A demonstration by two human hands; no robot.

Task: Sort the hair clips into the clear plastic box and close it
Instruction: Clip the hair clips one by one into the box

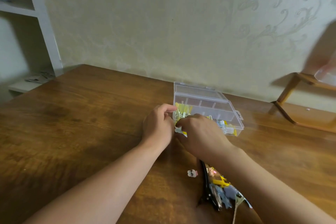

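Clear plastic box (214, 104): lies open on the wooden worktop (81, 123) towards its far edge, close to the wall; the lid is folded back behind it, and the divided compartments face up.
Box contents: yellow, pale green and light blue hair clips fill the near row of compartments; the far row looks mostly bare.
Left hand (158, 126): rests at the box's near-left corner, fingers curled, with the thumb and forefinger reaching over the rim; whether it pinches a clip cannot be told.
Right hand (198, 132): lies over the box's near edge, fingers bent down and drawn together near a small pale clip (179, 130) at the box corner; the grip itself is hidden by the knuckles.
Hands together: fingertips nearly meet at that corner, so both crowd one spot.
Loose clip pile (221, 190): sits near the worktop's front edge under the right forearm, with a long black clip (206, 182) along its left side.
Single small clip (192, 173): white, lies alone just left of the pile.
Open room: the whole left half of the worktop is bare wood; to the right a wooden stand (291, 103) occupies the far corner.
Left edge: a white shelf unit (41, 23) stands beyond the worktop.
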